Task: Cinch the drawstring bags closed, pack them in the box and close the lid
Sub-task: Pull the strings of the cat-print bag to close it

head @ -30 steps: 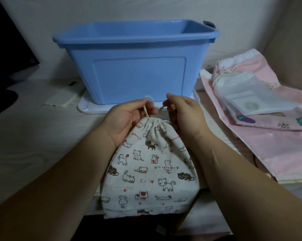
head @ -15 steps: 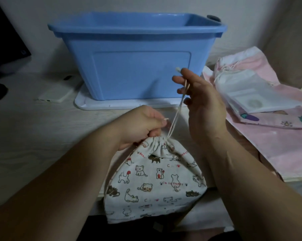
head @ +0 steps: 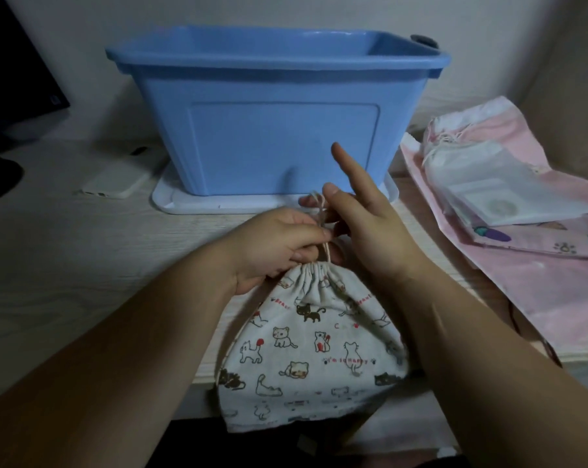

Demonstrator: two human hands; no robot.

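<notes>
A white cat-print drawstring bag [head: 314, 346] lies at the table's front edge, its mouth gathered tight. My left hand [head: 272, 244] pinches the cords just above the gathered mouth. My right hand [head: 363, 224] holds the cream drawstring [head: 321, 211] between thumb and fingers, its index finger pointing up. Behind them stands the open blue plastic box [head: 269, 130] on its white lid [head: 171, 201]. To the right lie a pink bag [head: 539, 285] and a white bag [head: 488, 184] stacked on it.
A white phone [head: 117, 184] lies left of the box. A dark monitor [head: 12, 86] stands at the far left. A wall closes the back, and a beige panel closes the right side.
My right hand came back down from its raised pull to just above the bag's mouth. The bag's mouth is cinched tighter than a second ago.
</notes>
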